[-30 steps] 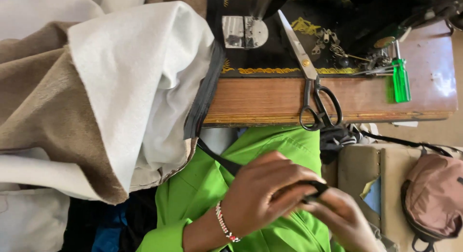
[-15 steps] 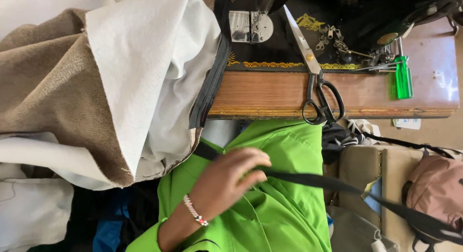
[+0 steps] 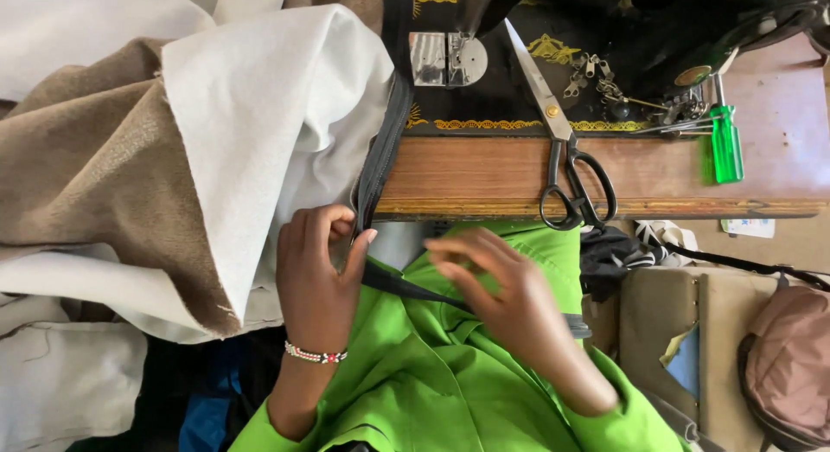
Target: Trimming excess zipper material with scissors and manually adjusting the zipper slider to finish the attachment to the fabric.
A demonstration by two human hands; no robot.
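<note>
Presently, left hand pinches the dark zipper tape at the table edge, steadying it against the white-lined brown fabric. Right hand lies loosely over the tape's trailing length on the green lap; grip unclear. Scissors and green screwdriver lie nearby.

Head camera, looking straight down, close over lap.

Counted at the sewing table

One black sewing machine, one pair of scissors, one green-handled screwdriver, one dark zipper tape, one beaded bracelet, one pinkish bag, and two hands: left hand, right hand.
</note>
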